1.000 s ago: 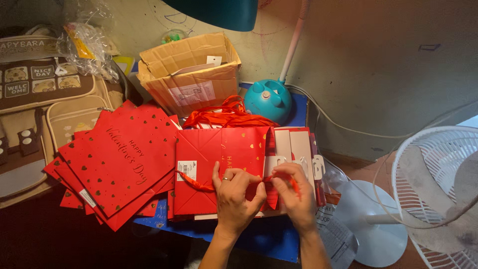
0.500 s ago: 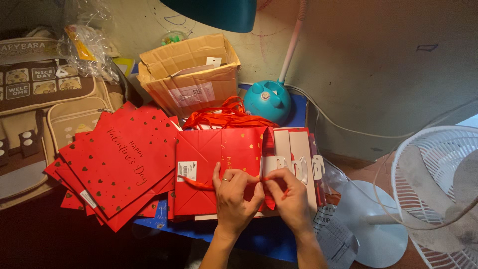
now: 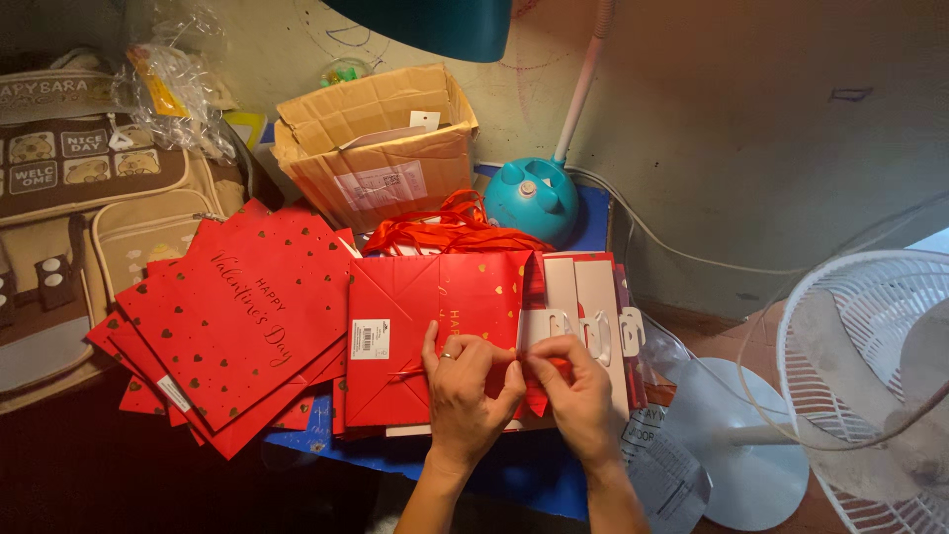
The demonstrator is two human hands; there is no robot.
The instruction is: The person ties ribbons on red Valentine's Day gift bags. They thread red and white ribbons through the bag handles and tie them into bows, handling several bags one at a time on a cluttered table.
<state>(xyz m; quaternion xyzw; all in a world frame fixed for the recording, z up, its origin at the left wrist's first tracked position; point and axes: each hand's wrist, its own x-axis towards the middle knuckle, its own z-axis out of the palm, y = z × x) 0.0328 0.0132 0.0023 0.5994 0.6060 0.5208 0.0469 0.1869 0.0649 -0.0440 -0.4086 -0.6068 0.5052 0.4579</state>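
A flat-folded red gift bag (image 3: 415,326) with gold hearts lies in front of me on a low blue table (image 3: 534,480). My left hand (image 3: 467,394), with a ring on it, and my right hand (image 3: 576,390) meet at the bag's right edge, and both pinch a thin red ribbon handle (image 3: 521,373) there. White card inserts with hanger tabs (image 3: 583,307) lie just beyond my right hand. A fanned pile of several red gift bags (image 3: 232,321) lies to the left. A bundle of red ribbon handles (image 3: 450,229) sits behind the bag.
An open cardboard box (image 3: 376,143) stands at the back, a teal lamp base (image 3: 532,196) beside it. A beige backpack (image 3: 69,227) fills the left. A white floor fan (image 3: 860,386) stands at right, with crinkled plastic wrap (image 3: 173,84) at top left.
My right hand has drawn left toward my left hand, so both now meet at the bag's right edge. The ribbon loop between them has shortened.
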